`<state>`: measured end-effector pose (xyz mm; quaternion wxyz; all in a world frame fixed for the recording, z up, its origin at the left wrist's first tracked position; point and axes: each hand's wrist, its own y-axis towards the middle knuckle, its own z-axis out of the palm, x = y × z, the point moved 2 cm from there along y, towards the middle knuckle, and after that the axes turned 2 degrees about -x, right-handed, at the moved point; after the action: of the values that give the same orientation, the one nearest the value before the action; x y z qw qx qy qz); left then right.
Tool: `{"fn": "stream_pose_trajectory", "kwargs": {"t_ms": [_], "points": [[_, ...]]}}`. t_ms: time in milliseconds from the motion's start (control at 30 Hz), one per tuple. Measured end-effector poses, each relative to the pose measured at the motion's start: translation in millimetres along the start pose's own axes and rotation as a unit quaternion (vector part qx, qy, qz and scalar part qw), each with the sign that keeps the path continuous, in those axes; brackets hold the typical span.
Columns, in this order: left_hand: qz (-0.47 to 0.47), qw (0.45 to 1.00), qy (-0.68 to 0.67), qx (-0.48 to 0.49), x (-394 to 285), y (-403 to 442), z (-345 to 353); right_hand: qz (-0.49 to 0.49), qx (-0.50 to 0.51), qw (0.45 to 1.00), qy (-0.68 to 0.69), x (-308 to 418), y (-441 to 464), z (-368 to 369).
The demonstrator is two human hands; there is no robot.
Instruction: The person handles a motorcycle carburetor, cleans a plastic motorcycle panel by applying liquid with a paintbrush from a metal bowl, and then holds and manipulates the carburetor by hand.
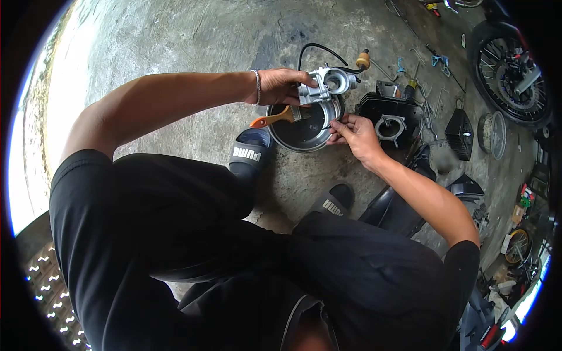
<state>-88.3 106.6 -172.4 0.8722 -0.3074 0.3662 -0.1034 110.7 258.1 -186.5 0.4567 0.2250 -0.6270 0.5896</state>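
My left hand (281,86), with a bracelet at the wrist, is closed around a silver carburetor (311,93) above a round metal pan (293,147). A black hose (324,48) curves up from behind the carburetor, and a small amber-coloured part (363,59) sits beside its upper right. My right hand (355,137) is at the pan's right rim, thumb and fingers pinched together. A thin dark piece seems to show at its fingertips, too small to name. A paintbrush (268,120) with an orange handle rests across the pan's left rim, its bristle end inside.
A black finned engine cylinder (391,124) stands right of the pan. Several tools, including a blue-handled one (440,63), lie on the concrete floor (222,47). A motorcycle wheel (508,73) is at upper right. My sandalled feet flank the pan's near side.
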Motion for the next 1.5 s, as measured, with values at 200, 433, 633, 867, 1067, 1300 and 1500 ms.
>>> {"fn": "stream_pose_trajectory", "kwargs": {"t_ms": [200,433,633,867,1067,1300,1500], "points": [[0.007,1.000,0.004,-0.001,-1.2,-1.1,1.7,0.014,0.005,1.000,0.009,1.3,-4.5,3.3],[0.003,1.000,0.006,-0.017,-0.7,-3.2,0.6,0.012,0.015,1.000,0.020,2.2,-6.6,7.5],[-0.002,1.000,0.015,0.009,0.7,-7.5,1.1,-0.144,0.028,0.960,-0.240,10.5,-5.0,4.1],[-0.027,0.999,0.037,0.030,7.9,-11.2,-1.3,-0.187,0.019,0.936,-0.298,16.4,-5.2,1.9],[-0.036,0.999,0.040,0.008,12.3,-21.3,1.6,-0.206,0.055,0.927,-0.307,7.0,-4.1,1.1],[-0.051,0.997,0.063,0.019,16.3,-19.1,-9.9,-0.205,0.072,0.919,-0.329,0.5,-1.5,-5.1],[-0.054,0.995,0.082,0.029,22.0,-16.1,-18.1,-0.170,0.011,0.927,-0.335,2.4,10.3,-21.2]]}}
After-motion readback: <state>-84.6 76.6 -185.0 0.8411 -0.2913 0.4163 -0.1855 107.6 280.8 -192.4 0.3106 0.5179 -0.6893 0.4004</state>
